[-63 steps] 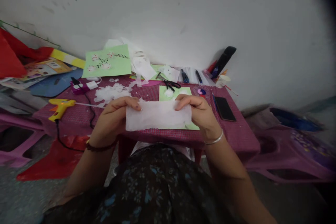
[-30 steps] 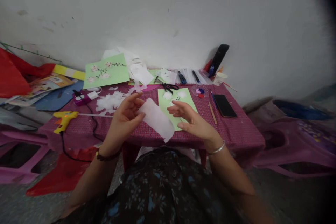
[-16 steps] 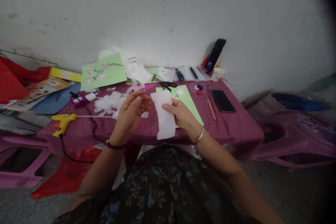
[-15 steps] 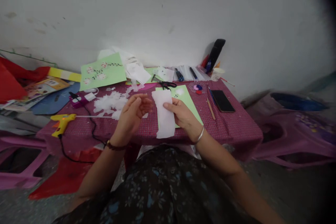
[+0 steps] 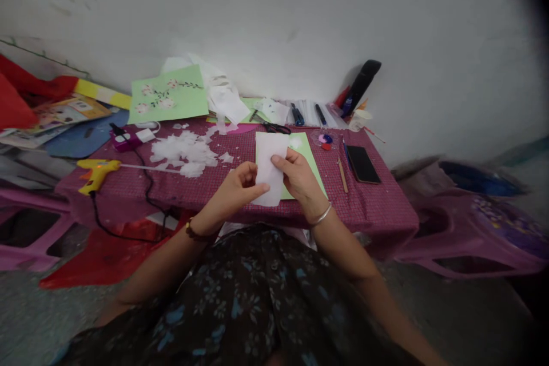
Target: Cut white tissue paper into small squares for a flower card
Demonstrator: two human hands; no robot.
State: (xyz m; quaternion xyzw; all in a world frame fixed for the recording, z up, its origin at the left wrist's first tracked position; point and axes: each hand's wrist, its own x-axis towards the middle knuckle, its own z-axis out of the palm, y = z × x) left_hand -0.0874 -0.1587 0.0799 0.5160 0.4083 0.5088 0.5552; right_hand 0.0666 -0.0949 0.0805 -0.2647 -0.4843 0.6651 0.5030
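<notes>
Both hands are at a strip of thin white paper (image 5: 269, 151), upright in front of me above the table. My right hand (image 5: 302, 178) pinches its right edge, thumb on the front and fingers behind. At the lower left edge is my left hand (image 5: 238, 190), its thumb lying across the front of the paper and its other fingers curled at the side. Behind the strip, partly covered, a light green sheet (image 5: 309, 154) lies on the table with a white shape on it. Black-handled scissors (image 5: 278, 128) rest just beyond the strip.
On the checked tablecloth (image 5: 223, 197) lie a pile of torn white paper (image 5: 184, 148), a yellow glue gun (image 5: 98, 171) with its cord, a purple power socket (image 5: 124, 140), a wooden stick (image 5: 343, 176) and a phone (image 5: 362, 164). A green flower picture (image 5: 169, 94) leans at the back.
My left hand has moved right and down from beside the paper and now touches its lower left edge. The right hand keeps its hold. The whole view has shifted slightly.
</notes>
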